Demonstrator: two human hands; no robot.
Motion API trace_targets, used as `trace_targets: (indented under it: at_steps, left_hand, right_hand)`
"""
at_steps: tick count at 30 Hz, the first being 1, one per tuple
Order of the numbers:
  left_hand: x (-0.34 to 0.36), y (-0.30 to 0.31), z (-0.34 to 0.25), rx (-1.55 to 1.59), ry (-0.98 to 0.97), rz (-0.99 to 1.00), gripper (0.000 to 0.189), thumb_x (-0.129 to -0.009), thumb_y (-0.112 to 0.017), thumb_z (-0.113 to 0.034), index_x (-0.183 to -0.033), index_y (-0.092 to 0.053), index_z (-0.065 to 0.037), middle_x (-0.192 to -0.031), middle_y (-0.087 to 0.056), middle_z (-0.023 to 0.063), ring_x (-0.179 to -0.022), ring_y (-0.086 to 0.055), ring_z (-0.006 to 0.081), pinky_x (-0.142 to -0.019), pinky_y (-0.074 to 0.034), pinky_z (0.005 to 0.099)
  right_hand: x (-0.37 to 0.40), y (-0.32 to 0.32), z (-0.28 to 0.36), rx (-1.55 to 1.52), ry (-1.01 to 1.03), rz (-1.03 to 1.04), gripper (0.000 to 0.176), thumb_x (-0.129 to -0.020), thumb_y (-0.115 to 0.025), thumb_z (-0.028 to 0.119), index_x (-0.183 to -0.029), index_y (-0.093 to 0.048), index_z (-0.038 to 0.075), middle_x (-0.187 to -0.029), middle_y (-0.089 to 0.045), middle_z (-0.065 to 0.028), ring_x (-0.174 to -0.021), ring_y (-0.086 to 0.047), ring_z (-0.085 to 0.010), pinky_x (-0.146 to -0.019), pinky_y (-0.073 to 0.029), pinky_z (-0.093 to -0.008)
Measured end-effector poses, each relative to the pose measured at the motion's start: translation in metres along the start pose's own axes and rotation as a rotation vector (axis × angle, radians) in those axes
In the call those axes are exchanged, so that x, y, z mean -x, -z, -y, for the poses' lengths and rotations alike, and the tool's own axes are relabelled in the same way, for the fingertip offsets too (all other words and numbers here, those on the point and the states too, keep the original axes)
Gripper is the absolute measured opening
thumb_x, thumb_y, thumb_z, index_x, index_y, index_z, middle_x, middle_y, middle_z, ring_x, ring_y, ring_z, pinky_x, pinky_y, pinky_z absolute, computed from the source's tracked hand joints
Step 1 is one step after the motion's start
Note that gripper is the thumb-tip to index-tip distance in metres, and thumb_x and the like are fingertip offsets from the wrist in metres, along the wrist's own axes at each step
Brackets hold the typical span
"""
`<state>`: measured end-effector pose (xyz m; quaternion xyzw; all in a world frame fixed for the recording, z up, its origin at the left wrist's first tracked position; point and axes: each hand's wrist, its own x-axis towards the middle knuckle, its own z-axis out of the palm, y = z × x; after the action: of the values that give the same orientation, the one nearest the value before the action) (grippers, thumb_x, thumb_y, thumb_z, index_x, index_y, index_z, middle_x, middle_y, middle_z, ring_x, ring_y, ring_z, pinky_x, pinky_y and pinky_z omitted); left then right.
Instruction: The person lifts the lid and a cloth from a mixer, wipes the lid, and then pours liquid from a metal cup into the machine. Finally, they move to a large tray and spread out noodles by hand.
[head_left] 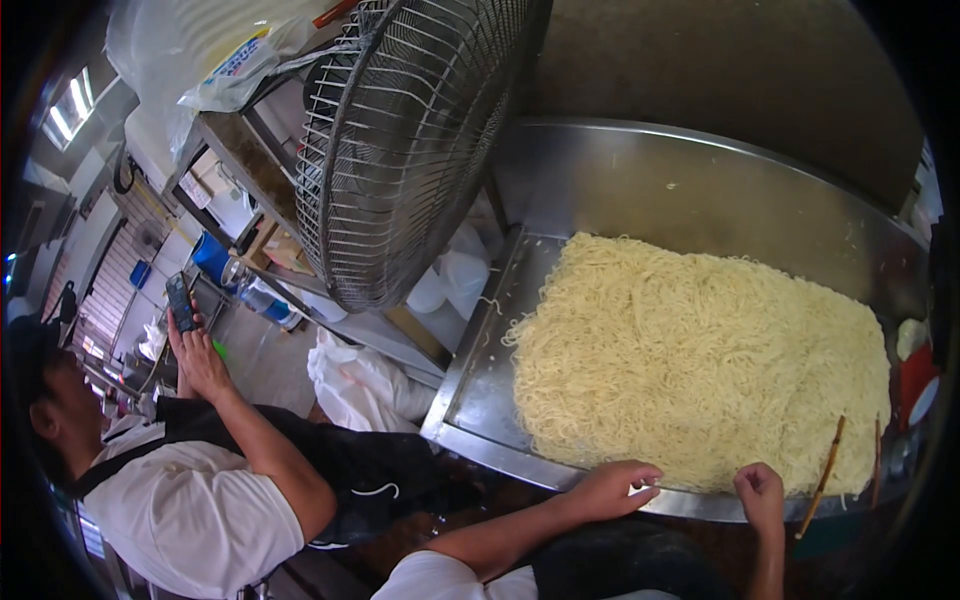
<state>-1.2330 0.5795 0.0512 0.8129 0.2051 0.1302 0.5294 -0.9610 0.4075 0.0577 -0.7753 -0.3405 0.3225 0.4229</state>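
A thick, wide layer of pale yellow noodles (pixel 690 350) lies spread over a metal tray-like table (pixel 490 390). My left hand (pixel 612 488) is over the table's near edge, with its fingers bent and a gap between thumb and fingertips. It holds nothing I can see. Farther right, my right hand (pixel 761 490) is raised at the same edge with its fingers curled in. Nothing shows sticking out of it. Beside that hand, a thin wooden stick (pixel 824 470) leans across the near rim, and a second stick (pixel 877 460) is farther right.
A large wire-caged fan (pixel 400 150) stands at the table's left end. To my left, a person in a dark apron (pixel 370 465) holds up a phone (pixel 180 303). A white sack (pixel 360 385) sits below a shelf. Red and white items (pixel 915 385) are at the right end.
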Motion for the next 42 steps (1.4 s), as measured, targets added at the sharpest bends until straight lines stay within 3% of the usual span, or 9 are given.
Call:
trace_targets:
  at_steps: [42]
  left_hand:
    - [0.006, -0.002, 0.0, -0.051, -0.032, 0.026, 0.036, -0.093, -0.062, -0.03, -0.118, -0.063, -0.005, -0.108, -0.068, 0.0142, -0.095, -0.067, 0.0267, -0.081, -0.053, 0.0377]
  right_hand:
    - [0.01, -0.008, 0.001, 0.006, -0.026, -0.02, 0.01, -0.083, -0.068, 0.009, -0.082, -0.063, 0.0, -0.07, -0.061, -0.0008, -0.063, -0.054, -0.0072, -0.058, -0.045, -0.0239]
